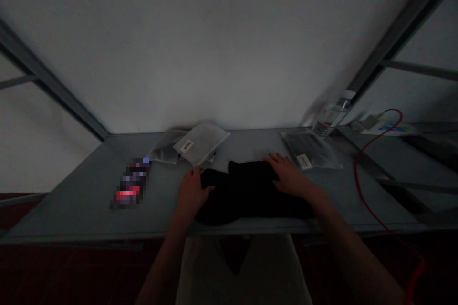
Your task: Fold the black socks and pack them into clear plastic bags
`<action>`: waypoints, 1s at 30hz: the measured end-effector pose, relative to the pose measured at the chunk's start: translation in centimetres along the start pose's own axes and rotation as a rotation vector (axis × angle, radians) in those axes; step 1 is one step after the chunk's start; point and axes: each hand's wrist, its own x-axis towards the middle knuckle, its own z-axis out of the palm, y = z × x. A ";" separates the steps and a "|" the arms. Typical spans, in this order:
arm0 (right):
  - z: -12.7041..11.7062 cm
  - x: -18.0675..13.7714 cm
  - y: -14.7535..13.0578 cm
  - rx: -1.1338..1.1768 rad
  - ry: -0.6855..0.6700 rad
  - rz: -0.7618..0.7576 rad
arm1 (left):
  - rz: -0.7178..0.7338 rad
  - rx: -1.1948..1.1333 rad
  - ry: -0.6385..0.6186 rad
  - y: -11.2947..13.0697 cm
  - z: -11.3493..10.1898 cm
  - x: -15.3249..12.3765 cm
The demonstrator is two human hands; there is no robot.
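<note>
A black piece of folded cloth lies along the front edge of the grey table; the dark picture hides its folds and exact kind. At its left end rests my left hand, open, the thumb stretched out onto the cloth and apart from the fingers. My right hand lies open and flat over the cloth's upper right part, its fingers spread toward the back.
Behind my left hand lie clear plastic bags with labels. Another labelled bag is at the back right, near a water bottle. A pixelated object lies left. A red cable crosses the table's right side.
</note>
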 end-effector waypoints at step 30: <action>2.7 -7.8 -1.0 0.130 0.362 0.064 | 0.580 -0.066 -0.042 6.7 2.0 1.1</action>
